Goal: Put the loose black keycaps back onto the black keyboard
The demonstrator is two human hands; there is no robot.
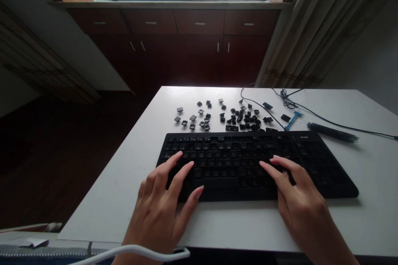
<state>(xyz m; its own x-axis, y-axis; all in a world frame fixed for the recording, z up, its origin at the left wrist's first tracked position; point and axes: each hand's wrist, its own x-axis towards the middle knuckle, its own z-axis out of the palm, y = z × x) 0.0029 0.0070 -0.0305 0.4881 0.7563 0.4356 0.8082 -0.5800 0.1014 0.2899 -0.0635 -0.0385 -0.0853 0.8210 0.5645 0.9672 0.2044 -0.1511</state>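
A black keyboard point(217, 192) lies on the white table, several of its key positions showing bare sockets, mostly in the right half. My left hand point(163, 198) rests over its left end, fingers spread and fingertips on the keys; nothing is held in it. Over the right-middle keys is my right hand point(297, 192), two fingers stretched out and touching the keyboard, the others partly hidden beneath. Loose black keycaps point(239, 116) lie scattered behind the keyboard, some upside down. One long keycap point(231, 128) sits close to the keyboard's back edge.
Behind the keyboard's right part lie a small blue tool point(293, 120) and a dark rod-shaped brush-like tool point(332, 131). A black cable point(336, 120) trails across the table point(118, 165) to the right edge. A white cord point(133, 249) crosses near my left wrist. Cabinets point(199, 54) stand beyond.
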